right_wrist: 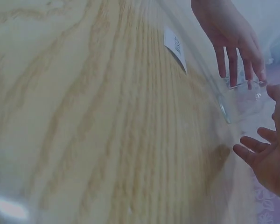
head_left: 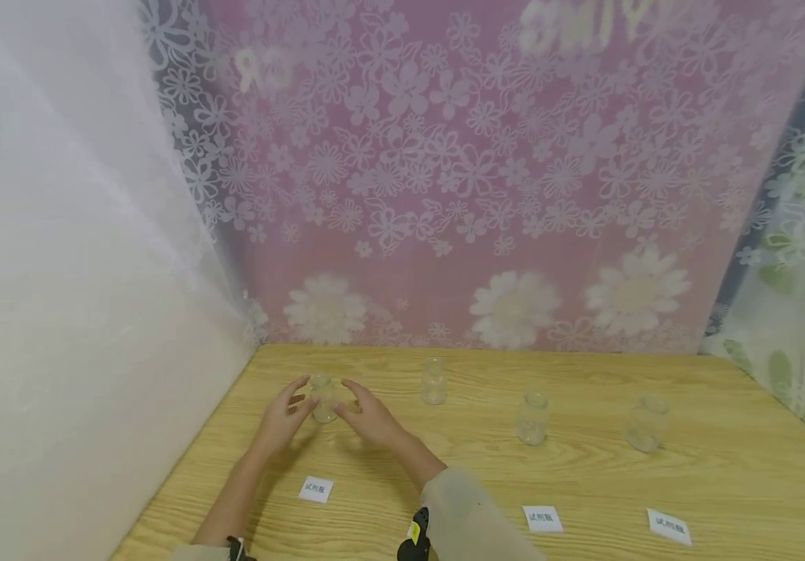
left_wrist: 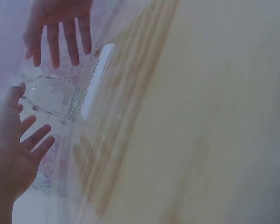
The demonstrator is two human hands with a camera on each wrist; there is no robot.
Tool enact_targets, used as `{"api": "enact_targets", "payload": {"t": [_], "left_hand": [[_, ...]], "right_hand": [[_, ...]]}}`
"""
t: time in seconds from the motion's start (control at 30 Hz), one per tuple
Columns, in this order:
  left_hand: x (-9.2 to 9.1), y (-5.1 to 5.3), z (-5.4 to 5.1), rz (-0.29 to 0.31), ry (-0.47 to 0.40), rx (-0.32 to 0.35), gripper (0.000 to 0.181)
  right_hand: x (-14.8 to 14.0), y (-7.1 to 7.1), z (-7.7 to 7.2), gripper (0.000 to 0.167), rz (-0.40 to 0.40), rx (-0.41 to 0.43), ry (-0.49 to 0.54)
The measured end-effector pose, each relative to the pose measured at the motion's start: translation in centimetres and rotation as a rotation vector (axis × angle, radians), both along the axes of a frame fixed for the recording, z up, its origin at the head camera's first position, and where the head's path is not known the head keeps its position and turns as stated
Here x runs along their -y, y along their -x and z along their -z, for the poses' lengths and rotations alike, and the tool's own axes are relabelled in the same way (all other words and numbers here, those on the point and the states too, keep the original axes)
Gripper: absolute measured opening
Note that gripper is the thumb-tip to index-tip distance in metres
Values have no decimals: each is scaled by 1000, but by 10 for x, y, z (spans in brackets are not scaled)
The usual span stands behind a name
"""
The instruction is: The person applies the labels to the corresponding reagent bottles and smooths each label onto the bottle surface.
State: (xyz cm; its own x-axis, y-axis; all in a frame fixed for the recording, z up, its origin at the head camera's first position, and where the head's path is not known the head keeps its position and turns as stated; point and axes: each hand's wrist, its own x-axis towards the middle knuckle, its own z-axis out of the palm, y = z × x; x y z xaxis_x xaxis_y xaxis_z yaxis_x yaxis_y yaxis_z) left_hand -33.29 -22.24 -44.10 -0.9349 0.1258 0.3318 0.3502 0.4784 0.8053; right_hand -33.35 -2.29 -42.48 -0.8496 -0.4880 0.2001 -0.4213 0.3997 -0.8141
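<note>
A small clear glass jar stands upright on the wooden table at the left, between the two hands. The left hand is on its left side, thumb at the glass and fingers spread. From the other side the right hand faces it, fingers extended and thumb close to the glass; whether that thumb touches cannot be told. In the left wrist view the left hand has its thumb near the mouth of the jar. The right wrist view shows the right hand with loosely spread fingers.
More glass jars stand on the table: one at the back, one right of centre and one farther right. White printed cards lie nearer the front: a left card, a middle card and a right card. A flowered curtain hangs behind.
</note>
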Motion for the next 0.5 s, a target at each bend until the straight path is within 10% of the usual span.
{"api": "enact_targets", "payload": {"t": [0.5], "left_hand": [[-8, -1, 10, 15, -211, 61, 48]], "right_hand": [[12, -4, 13, 53, -100, 155, 204]]}}
